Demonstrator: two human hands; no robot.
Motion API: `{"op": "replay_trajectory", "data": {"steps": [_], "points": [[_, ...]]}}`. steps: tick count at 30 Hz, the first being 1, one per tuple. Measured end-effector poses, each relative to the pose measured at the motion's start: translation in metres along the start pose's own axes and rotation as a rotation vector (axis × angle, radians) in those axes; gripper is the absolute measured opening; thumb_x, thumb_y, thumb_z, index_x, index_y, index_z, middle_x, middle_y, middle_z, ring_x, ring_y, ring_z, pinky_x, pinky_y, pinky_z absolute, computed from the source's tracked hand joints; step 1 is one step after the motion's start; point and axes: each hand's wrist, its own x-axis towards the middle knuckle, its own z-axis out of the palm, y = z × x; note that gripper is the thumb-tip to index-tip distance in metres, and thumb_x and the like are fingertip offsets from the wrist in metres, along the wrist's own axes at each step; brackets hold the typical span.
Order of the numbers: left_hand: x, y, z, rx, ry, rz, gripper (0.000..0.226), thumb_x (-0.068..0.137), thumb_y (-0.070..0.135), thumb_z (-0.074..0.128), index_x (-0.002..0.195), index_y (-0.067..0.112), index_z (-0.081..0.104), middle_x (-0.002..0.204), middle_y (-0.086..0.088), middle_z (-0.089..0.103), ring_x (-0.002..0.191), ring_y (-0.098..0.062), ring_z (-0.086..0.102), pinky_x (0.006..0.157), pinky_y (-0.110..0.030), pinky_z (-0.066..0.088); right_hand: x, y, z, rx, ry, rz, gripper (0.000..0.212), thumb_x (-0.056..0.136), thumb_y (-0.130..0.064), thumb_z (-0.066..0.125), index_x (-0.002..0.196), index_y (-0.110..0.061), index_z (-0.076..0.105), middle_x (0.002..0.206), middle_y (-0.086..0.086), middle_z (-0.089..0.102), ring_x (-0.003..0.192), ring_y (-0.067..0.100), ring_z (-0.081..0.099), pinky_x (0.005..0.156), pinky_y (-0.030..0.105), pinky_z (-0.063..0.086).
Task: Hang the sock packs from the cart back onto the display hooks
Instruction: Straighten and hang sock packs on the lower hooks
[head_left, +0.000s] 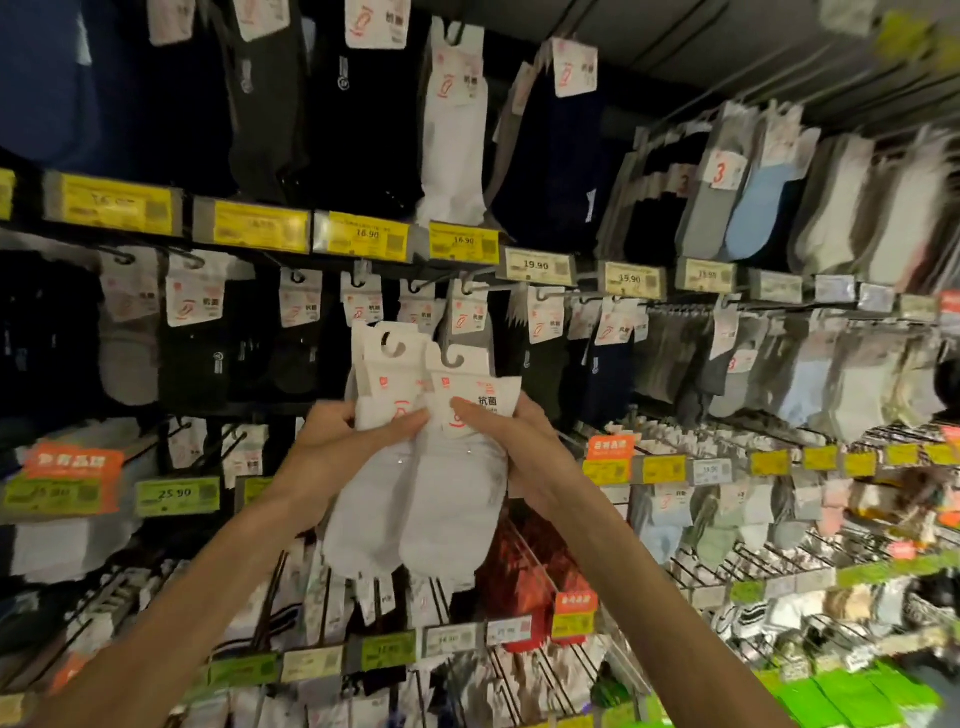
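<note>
Pinching two white packs (415, 509) with left hand (332, 441) and right hand (519, 436), below yellow tag (464, 240); standing tall, tops up, toes down.

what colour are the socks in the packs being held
White, with white header cards printed in red; the sock packs show best in the head view.

Soft matt white knit cloth on the sock packs (415, 499), w/ smooth matt card headers (470, 397) and pale plastic hanger hooks (445, 353) up top. Thin dark metal wire for the display hooks (493, 287), slight sheen; price labels (363, 234) yellow paper behind glossy clear plastic. Green packs (852, 696) bottom rt glossy, prob. plastic film.
</note>
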Motion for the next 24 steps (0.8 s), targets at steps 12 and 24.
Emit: {"op": "replay_trajectory", "data": {"steps": [12,24], "points": [[0.06,0.027,0.047,0.03,0.18,0.079,0.032,0.063,0.026,0.087,0.091,0.013,0.08,0.089,-0.001,0.079,0.08,-0.016,0.076,0.062,-0.027,0.06,0.09,-0.047,-0.038,0.244,-0.132,-0.048,0.033,0.086,-0.008,0.072,0.117,-0.004,0.062,0.105,0.014,0.074,0.095,0.029,0.073,0.08,0.044,0.06],[0.07,0.031,0.032,0.117,0.321,0.109,0.034,0.059,0.04,0.084,0.086,0.02,0.081,0.087,0.003,0.079,0.076,-0.014,0.076,0.052,-0.022,0.057,0.135,-0.048,-0.014,0.323,-0.107,-0.192,0.035,0.086,-0.01,0.074,0.117,-0.012,0.059,0.106,0.009,0.074,0.095,0.024,0.073,0.079,0.043,0.061]]}}
